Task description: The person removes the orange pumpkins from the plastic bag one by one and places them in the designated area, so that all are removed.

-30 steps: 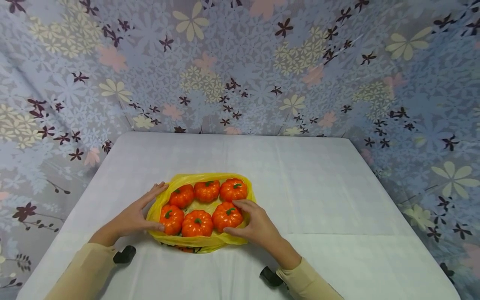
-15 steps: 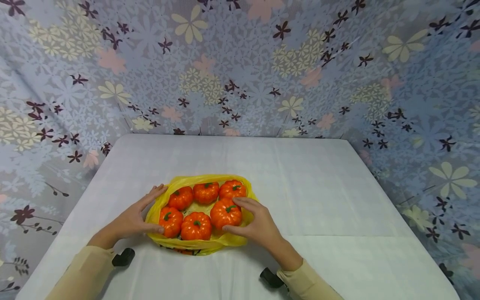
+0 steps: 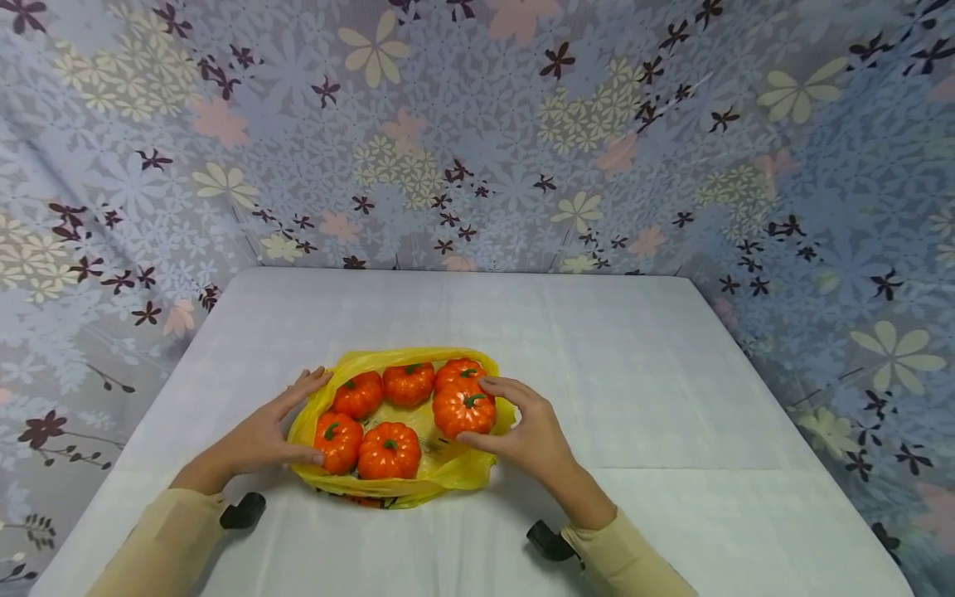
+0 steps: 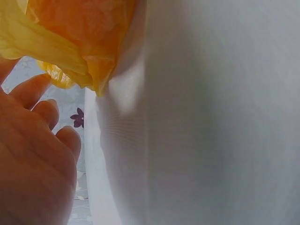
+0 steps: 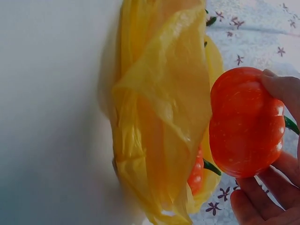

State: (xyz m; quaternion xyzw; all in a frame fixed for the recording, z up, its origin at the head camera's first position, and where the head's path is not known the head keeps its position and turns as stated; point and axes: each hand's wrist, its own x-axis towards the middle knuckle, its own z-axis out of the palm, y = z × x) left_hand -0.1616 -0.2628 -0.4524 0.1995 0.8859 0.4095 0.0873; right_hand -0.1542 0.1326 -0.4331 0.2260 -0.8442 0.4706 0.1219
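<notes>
A yellow plastic bag (image 3: 448, 474) lies with its mouth open upward, its rim rolled out around several small orange toy pumpkins (image 3: 390, 450) with green stems. My right hand (image 3: 539, 431) grips one orange pumpkin (image 3: 462, 409) between thumb and fingers, raised above the bag's right side. In the right wrist view this pumpkin (image 5: 246, 122) is clear of the yellow plastic. Behind it, another pumpkin is partly covered in the head view. My left hand (image 3: 261, 435) rests at the bag's left side with fingers spread, the thumb over the near rim beside a pumpkin (image 3: 339, 442).
A white cloth (image 3: 634, 373) covers the table under the bag. Floral fabric (image 3: 477, 133) hangs behind and along both sides. A black wrist-worn device (image 3: 244, 511) sits at the left sleeve and a similar device (image 3: 550, 541) at the right one.
My right hand has lifted the near-right pumpkin out of its spot in the bag and shifted it slightly right and farther away. The left hand has stayed at the bag's side.
</notes>
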